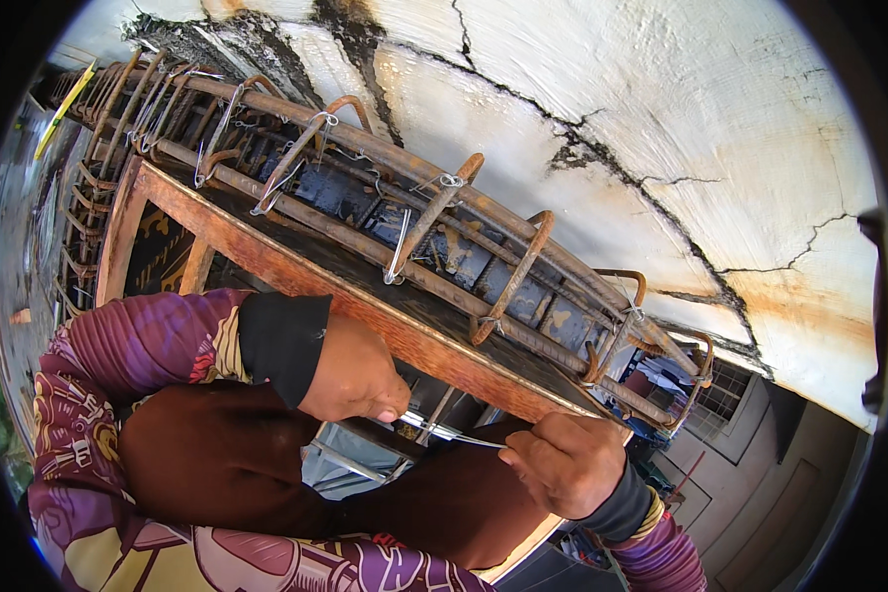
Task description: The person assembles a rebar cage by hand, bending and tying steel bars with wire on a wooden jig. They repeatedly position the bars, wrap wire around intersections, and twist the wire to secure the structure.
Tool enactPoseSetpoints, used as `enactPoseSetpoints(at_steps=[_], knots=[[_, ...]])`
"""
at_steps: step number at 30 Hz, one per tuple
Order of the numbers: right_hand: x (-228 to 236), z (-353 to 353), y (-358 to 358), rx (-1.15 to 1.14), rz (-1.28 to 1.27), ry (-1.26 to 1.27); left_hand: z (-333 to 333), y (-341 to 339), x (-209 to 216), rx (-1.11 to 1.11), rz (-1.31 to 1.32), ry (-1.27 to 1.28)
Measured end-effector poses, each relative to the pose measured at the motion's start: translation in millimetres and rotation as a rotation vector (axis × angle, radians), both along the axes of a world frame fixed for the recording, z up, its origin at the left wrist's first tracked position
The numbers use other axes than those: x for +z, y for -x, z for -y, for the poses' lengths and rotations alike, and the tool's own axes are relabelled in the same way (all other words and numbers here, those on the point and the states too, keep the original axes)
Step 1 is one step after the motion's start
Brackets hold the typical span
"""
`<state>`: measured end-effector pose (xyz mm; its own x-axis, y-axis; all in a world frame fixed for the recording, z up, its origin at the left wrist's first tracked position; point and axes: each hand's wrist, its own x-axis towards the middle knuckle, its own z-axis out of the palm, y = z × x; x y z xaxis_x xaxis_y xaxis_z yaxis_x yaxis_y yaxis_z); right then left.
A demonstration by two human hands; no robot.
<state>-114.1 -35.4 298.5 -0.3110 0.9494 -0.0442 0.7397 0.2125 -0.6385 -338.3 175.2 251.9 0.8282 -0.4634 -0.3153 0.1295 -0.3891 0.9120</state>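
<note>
A thin bundle of silvery tie wire (446,430) stretches between my two hands, above my knees. My left hand (353,373) is closed around one end of it, thumb toward the middle. The other end is pinched by the fingers of my right hand (565,466), which is just below the wooden edge. Beyond my hands runs a long cage of rusty reinforcing bar (509,281), bent stirrups crossing its long bars. Twisted wire ties (451,182) bind several of the crossings, and a loose wire (399,252) hangs at one.
A wooden frame (301,279) with a reddish edge lies between me and the cage. A cracked, stained white wall (612,99) rises behind it. At the far left is a yellow strip (66,111); grey panels (760,493) stand at the lower right.
</note>
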Motion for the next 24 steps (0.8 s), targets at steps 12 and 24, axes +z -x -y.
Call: enactPoseSetpoints(at_steps=[12, 24], knots=[[-27, 5, 17, -0.24, -0.303, 0.239, 2, -6, 14, 0.004, 0.379, -0.445], [-10, -12, -7, -0.324, -0.318, -0.012, -39, -8, 40, 0.499, -0.053, 0.465]])
